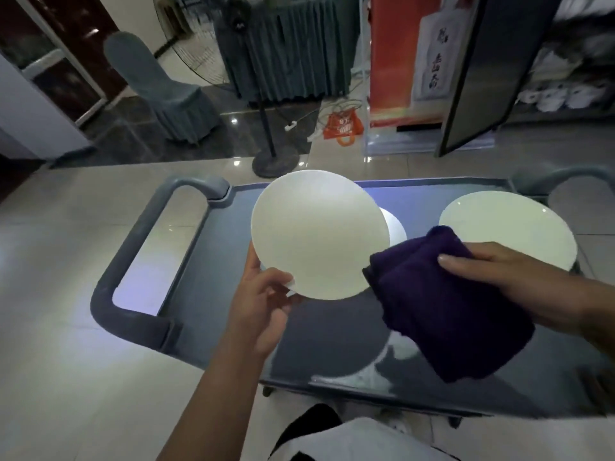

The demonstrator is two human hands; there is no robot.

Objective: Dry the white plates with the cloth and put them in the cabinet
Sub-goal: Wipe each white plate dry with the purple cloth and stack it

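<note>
My left hand point(263, 297) pinches the near rim of a white plate point(316, 234), holding it tilted above the grey cart point(206, 261). A dark purple cloth point(446, 304) hangs from my right hand point(506, 271), which grips it just right of the plate; the cloth's left edge meets the plate's rim. Another white plate point(512, 227) lies on the cart at the right. Behind the held plate, part of a third white plate point(396, 227) shows. The cabinet point(565, 78) stands at the upper right with its dark door point(492, 71) open and white dishes on its shelves.
The cart has grey handles at both ends, the left one point(133, 261) nearest my left arm. Beyond it on the tiled floor are a fan stand point(276, 161), an orange bag point(342, 128), a covered chair point(166, 94) and a red banner point(409, 61).
</note>
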